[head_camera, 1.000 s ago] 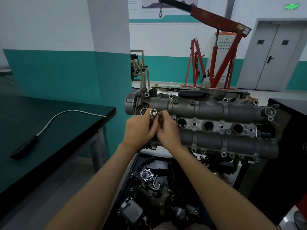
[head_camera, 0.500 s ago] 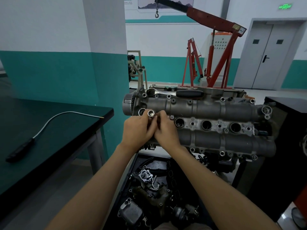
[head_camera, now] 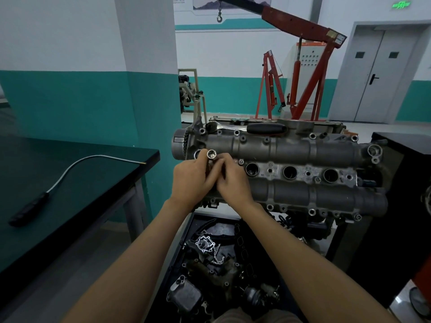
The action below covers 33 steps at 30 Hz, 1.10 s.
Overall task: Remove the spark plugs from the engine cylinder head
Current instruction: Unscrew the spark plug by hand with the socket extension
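Observation:
A grey engine cylinder head (head_camera: 291, 155) lies across the middle of the view on a stand. Three open round wells (head_camera: 290, 171) show along its centre row. At the head's left end, my left hand (head_camera: 192, 180) and my right hand (head_camera: 233, 183) meet, fingers curled together around a shiny metal socket (head_camera: 211, 155). The socket's open end points up toward the camera. Its lower part and whatever is under it are hidden by my fingers. A ratchet with a black handle (head_camera: 265, 128) lies along the head's far edge.
A dark green workbench (head_camera: 70, 178) stands at the left, with a flexible pick-up tool (head_camera: 30, 206) lying on it. Below the head a black tray (head_camera: 210, 264) holds several engine parts. A red engine crane (head_camera: 303, 66) stands behind. A black cabinet (head_camera: 401, 206) sits at right.
Both hands stay clasped on the socket at the head's left end; only small finger shifts show. The camera has drifted slightly.

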Available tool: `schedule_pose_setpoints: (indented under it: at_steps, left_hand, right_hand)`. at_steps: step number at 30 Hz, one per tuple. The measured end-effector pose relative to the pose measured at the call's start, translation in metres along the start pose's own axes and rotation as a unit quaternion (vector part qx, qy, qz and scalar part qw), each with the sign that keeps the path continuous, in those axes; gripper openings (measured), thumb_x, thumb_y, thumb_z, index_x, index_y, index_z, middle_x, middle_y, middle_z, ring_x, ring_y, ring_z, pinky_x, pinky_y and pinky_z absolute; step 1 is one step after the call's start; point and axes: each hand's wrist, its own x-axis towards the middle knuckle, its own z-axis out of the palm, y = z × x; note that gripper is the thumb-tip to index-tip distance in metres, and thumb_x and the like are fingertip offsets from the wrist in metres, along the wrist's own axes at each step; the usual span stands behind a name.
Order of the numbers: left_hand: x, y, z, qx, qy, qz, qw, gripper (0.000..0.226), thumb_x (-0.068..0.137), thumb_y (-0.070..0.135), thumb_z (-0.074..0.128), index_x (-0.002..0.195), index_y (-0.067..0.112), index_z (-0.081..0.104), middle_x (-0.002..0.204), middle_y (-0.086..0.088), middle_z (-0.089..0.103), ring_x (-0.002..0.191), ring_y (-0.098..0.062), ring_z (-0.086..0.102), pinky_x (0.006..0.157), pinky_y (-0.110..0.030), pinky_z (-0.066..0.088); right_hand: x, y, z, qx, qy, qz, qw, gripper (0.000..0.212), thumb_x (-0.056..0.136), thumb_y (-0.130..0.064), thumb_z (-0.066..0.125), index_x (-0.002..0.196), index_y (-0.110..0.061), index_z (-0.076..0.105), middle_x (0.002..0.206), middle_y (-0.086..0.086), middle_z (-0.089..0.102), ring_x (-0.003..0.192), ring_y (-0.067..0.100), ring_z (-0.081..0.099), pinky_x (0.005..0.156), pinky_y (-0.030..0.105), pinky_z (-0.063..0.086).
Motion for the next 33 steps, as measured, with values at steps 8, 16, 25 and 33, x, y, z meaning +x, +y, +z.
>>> schedule_pose_setpoints:
  at_steps: [8,16,25,33]
  left_hand:
    - [-0.0001,-0.0045,0.001,0.012,-0.011,0.004,1.0,0.025,0.085,0.023,0.066,0.079,0.0,0.057,0.046,-0.007,0.054,0.037,-0.026,0.052,0.039,-0.028,0.037]
    - [-0.0011,-0.0042,-0.0006,0.001,-0.001,0.026,1.0,0.033,0.09,0.029,0.045,0.093,0.001,0.062,0.049,-0.003,0.056,0.041,-0.024,0.054,0.043,-0.023,0.032]
    - [-0.0006,-0.0035,0.0035,-0.009,-0.001,-0.013,1.0,0.036,0.089,0.04,0.056,0.078,0.005,0.056,0.047,-0.003,0.053,0.04,-0.02,0.051,0.041,-0.027,0.036]
    - [0.0009,-0.0034,0.0041,-0.002,-0.002,-0.019,1.0,0.025,0.086,0.025,0.063,0.082,0.001,0.06,0.049,-0.007,0.056,0.04,-0.024,0.053,0.041,-0.026,0.036]
  right_hand:
    - [0.0029,0.0016,0.0037,0.038,0.036,0.054,0.997,0.015,0.085,-0.019,0.061,0.088,-0.021,0.046,0.062,-0.011,0.047,0.055,-0.002,0.047,0.05,0.013,0.034]
    - [0.0008,-0.0006,0.0013,-0.014,0.003,-0.014,1.0,0.008,0.09,-0.012,0.047,0.096,-0.014,0.052,0.074,-0.004,0.059,0.068,0.019,0.058,0.056,0.029,0.04]
    - [0.0006,0.0007,0.0009,0.022,0.017,0.021,0.999,0.008,0.087,-0.01,0.055,0.082,-0.014,0.05,0.065,-0.008,0.051,0.057,0.002,0.046,0.052,0.02,0.035]
    - [0.0012,-0.0016,0.0005,0.01,0.006,0.023,1.0,0.034,0.089,-0.016,0.051,0.123,-0.018,0.05,0.091,0.001,0.067,0.079,0.012,0.061,0.066,0.02,0.044]
